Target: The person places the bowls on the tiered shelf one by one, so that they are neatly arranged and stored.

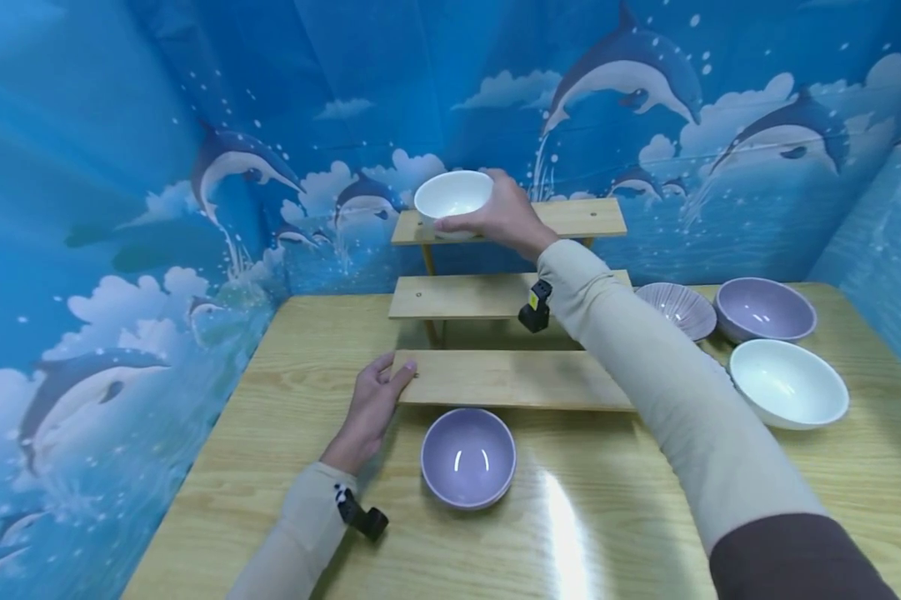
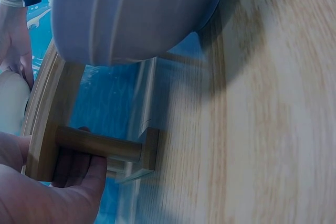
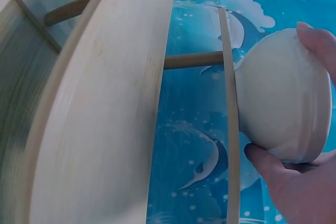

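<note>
My right hand (image 1: 506, 215) grips a white bowl (image 1: 450, 197) by its side, upright at the left part of the top shelf (image 1: 570, 218). In the right wrist view the bowl's base (image 3: 241, 98) meets the edge of that shelf. My left hand (image 1: 369, 408) holds the left end of the lowest shelf (image 1: 510, 379) of a three-tier wooden stand, thumb on top and fingers underneath, as the left wrist view shows. Just in front of the stand, a purple bowl (image 1: 468, 458) sits on the table.
On the table's right side are a ribbed lilac bowl (image 1: 675, 308), another purple bowl (image 1: 765, 310) and a larger white bowl (image 1: 788, 383). The middle shelf (image 1: 465, 297) lies between the other two tiers. A blue dolphin-print backdrop (image 1: 458, 83) surrounds the wooden table (image 1: 270, 467).
</note>
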A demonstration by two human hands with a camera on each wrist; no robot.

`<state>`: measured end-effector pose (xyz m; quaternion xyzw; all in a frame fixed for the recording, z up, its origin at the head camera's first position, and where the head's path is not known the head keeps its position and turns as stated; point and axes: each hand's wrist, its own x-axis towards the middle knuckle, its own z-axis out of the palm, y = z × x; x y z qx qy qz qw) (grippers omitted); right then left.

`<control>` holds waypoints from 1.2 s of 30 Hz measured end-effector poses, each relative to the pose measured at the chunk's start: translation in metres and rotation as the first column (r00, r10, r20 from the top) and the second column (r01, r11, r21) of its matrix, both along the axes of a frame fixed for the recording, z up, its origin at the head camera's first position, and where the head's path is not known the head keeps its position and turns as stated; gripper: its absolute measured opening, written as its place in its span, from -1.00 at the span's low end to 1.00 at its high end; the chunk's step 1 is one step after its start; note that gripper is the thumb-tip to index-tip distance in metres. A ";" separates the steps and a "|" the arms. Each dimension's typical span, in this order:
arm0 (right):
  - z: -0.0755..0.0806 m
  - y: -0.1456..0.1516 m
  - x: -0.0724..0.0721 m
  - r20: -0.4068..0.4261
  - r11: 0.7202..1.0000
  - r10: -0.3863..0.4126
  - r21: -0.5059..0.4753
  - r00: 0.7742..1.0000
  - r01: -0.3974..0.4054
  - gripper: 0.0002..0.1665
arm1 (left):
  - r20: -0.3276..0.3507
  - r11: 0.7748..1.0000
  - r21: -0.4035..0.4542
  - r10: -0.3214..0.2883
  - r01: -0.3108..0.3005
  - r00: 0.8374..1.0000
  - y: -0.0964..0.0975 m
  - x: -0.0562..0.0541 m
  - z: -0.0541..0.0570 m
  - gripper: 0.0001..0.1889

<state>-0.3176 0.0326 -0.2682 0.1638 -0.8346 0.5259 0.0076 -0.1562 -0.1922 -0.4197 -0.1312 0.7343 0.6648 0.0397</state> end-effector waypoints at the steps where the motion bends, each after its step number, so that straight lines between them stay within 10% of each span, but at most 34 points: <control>1: 0.000 0.000 -0.001 0.003 1.000 -0.005 -0.006 1.000 0.005 0.29 | -0.001 1.000 0.001 0.000 0.000 1.000 0.000 0.000 0.000 -0.22; 20: 0.002 0.004 0.000 0.015 1.000 -0.006 0.000 1.000 0.006 0.31 | 0.043 1.000 0.005 0.008 -0.008 0.999 0.004 -0.004 0.004 -0.21; 36: -0.008 0.062 0.072 0.016 0.989 0.045 0.142 0.999 -0.047 0.55 | 0.021 0.999 0.034 0.007 -0.007 1.000 0.002 -0.003 0.002 -0.25</control>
